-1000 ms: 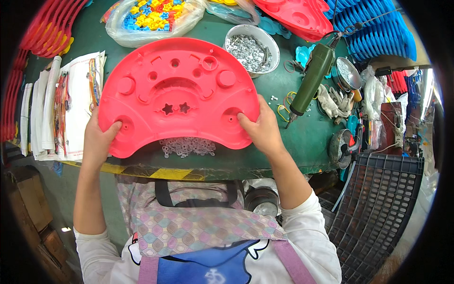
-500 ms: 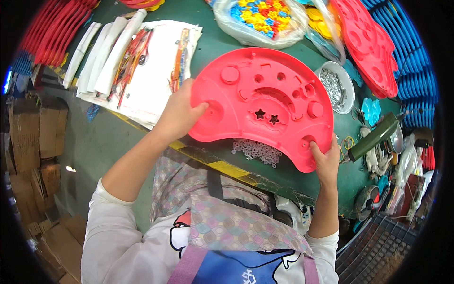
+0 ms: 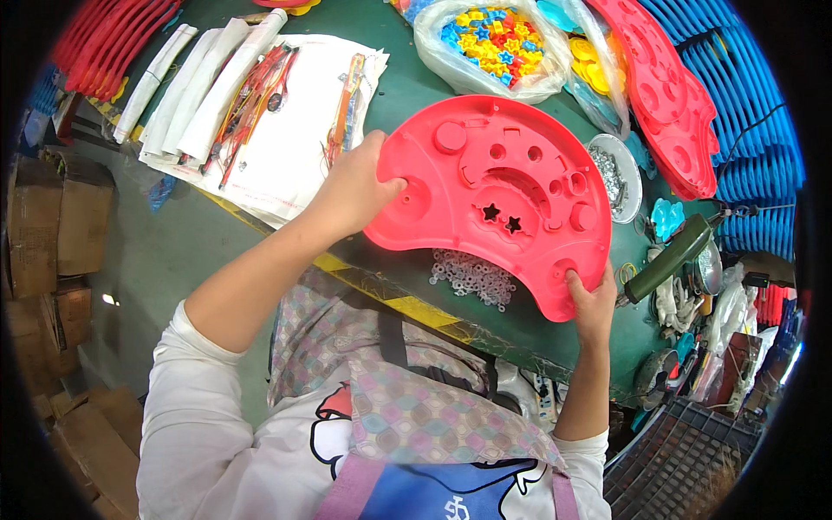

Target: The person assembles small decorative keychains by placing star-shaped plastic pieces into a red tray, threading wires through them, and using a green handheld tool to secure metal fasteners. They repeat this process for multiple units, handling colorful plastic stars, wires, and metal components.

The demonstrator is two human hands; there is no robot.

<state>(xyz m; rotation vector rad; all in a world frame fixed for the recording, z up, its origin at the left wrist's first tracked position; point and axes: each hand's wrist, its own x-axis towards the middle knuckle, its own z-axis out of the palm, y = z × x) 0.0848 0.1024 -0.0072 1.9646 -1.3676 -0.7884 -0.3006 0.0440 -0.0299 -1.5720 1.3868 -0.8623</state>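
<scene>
We find both hands closed on one red plastic panel [image 3: 503, 195]: the left hand [image 3: 351, 191] grips its left edge with the thumb laid over the top face, and the right hand [image 3: 594, 303] clamps the lower right corner, fingers beneath and thumb on top. The panel is held just above the green worktable [image 3: 416, 104], over a scatter of small clear washers [image 3: 472, 276] lying near the table's front edge. We note its form: a half-round, kidney-like moulding in glossy red, with raised round bosses, several round holes, a curved rib across the middle and two star-shaped cut-outs side by side near its centre. Count: one panel in hand; a stack of like red panels [image 3: 663, 87] at the upper right, number not readable; one clear bag of mixed coloured plastic pieces [image 3: 494, 43]; one round dish of screws [image 3: 611, 169] just beside the panel's right edge; one green-handled power screwdriver [image 3: 672, 256] near the right hand; white packets with coloured wires [image 3: 251, 95] to the left, too overlapped to count.
</scene>
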